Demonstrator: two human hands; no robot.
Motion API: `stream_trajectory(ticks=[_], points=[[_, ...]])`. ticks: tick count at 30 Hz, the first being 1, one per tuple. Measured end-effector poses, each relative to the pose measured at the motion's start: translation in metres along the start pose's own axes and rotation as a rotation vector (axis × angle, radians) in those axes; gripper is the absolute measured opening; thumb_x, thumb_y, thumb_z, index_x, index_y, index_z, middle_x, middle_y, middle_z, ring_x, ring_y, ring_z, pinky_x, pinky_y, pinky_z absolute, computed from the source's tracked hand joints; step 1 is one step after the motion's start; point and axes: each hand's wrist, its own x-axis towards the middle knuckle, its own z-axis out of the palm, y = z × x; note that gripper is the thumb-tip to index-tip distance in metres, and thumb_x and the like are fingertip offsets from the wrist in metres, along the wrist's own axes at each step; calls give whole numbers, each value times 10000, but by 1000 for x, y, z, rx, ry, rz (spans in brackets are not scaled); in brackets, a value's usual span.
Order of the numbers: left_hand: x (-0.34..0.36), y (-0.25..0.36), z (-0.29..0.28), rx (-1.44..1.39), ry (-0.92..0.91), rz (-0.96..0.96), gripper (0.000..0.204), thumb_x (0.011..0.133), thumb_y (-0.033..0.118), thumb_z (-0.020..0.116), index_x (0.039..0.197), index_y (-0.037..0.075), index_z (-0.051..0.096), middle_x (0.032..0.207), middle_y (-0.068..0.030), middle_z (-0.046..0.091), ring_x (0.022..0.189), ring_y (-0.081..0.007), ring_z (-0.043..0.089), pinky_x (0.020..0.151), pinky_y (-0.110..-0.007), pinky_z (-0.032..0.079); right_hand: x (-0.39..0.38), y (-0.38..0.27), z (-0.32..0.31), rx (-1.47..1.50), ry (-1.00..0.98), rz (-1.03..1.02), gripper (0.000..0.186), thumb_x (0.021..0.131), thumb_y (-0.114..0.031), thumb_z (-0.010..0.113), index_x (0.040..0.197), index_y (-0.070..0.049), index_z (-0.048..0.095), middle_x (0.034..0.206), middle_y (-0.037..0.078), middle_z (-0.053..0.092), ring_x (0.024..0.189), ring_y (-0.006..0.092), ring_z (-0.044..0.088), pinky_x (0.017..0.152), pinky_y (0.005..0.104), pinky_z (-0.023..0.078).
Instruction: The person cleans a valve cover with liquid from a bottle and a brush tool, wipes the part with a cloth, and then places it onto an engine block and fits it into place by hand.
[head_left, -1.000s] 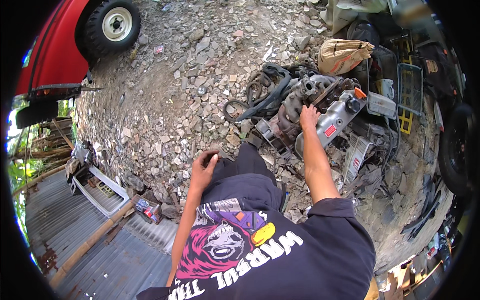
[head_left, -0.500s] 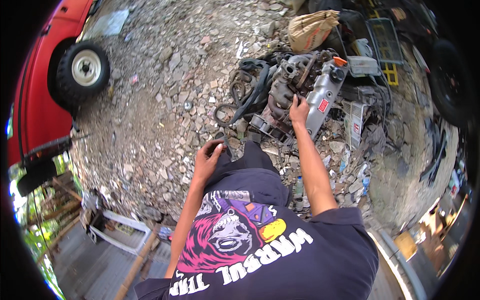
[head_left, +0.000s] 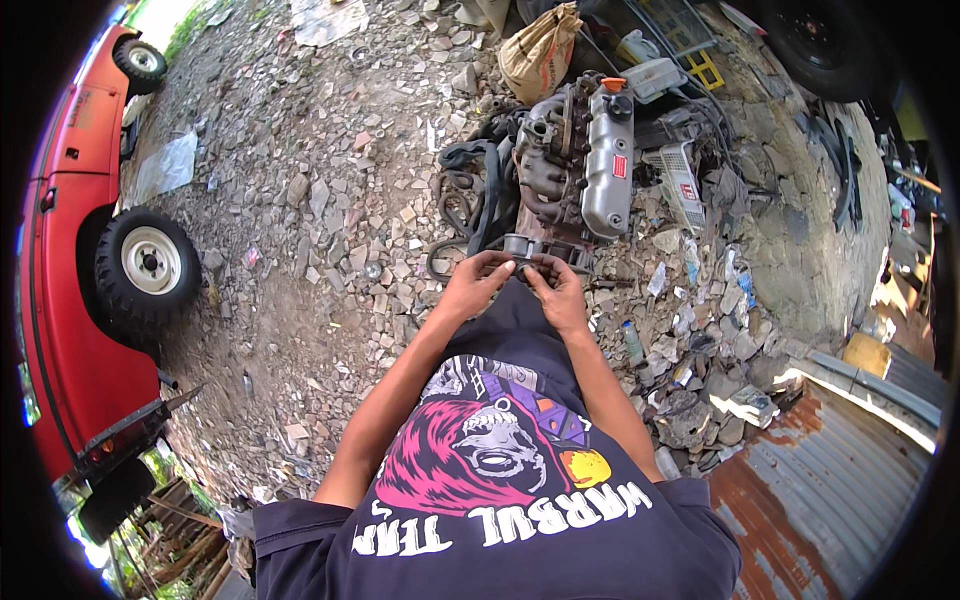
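An engine (head_left: pixel 565 165) lies on the rubble in front of me, with a silver valve cover (head_left: pixel 608 160), an orange cap and a rusty brown manifold (head_left: pixel 543 175). My left hand (head_left: pixel 480 285) and my right hand (head_left: pixel 555 292) meet at its near end, just beyond my dark trousers. Both have their fingers curled inward, thumbs almost touching. Between the fingertips is a small dark part; its kind, and whether it is loose or fixed to the engine, I cannot make out. Black hoses (head_left: pixel 485 200) lie along the engine's left side.
A red vehicle (head_left: pixel 75 300) with chunky black tyres stands at the left. Past the engine sit a brown paper sack (head_left: pixel 538 55) and a pale plastic container (head_left: pixel 652 80). A white grille (head_left: pixel 677 185) lies to the right. Rusty corrugated sheet (head_left: pixel 800 500) is at lower right.
My right hand has left the engine's manifold side and come nearer to me. My left hand has moved right and forward, so both now meet at the near end. The view has turned.
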Motion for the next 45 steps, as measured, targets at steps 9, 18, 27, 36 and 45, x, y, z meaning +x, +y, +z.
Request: stream_trajectory(ticks=[9,18,27,36,45], points=[[-15,-12,-31,-182,100,30,244,931,96,646,1122,-55,657,993,-98,700,877,-145,667,772,-284,560,-2,-3,34,-74,-209,-12,161,955,-121,643,1020,24,666,884,36,684,779,90,613,724,232,495],[-25,9,-22,-399,439,-67,224,929,89,650,1119,-30,643,1043,-95,665,939,-162,660,810,-293,575,148,85,-54,-778,-91,-67,291,846,-247,697,1008,-5,703,932,217,706,912,351,690,810,420,522],[-26,-27,51,-593,752,-215,247,921,111,675,1128,-18,641,1030,-84,671,908,-161,661,810,-315,566,293,139,-82,-1328,-64,-221,234,892,-168,605,1039,13,637,1014,187,604,986,372,617,857,467,504],[-13,-38,114,-630,840,-307,253,908,105,693,1123,-13,633,988,-81,678,887,-157,664,805,-320,580,316,164,-84,-1737,-59,-414,193,871,-146,531,893,-29,683,960,111,626,920,261,610,784,390,463],[0,-22,128,-559,780,-309,278,901,134,706,1123,-14,630,1014,-93,660,916,-178,659,792,-328,566,337,155,-85,-1469,-98,-280,196,897,-136,515,940,-17,664,966,145,654,904,306,664,804,418,509]])
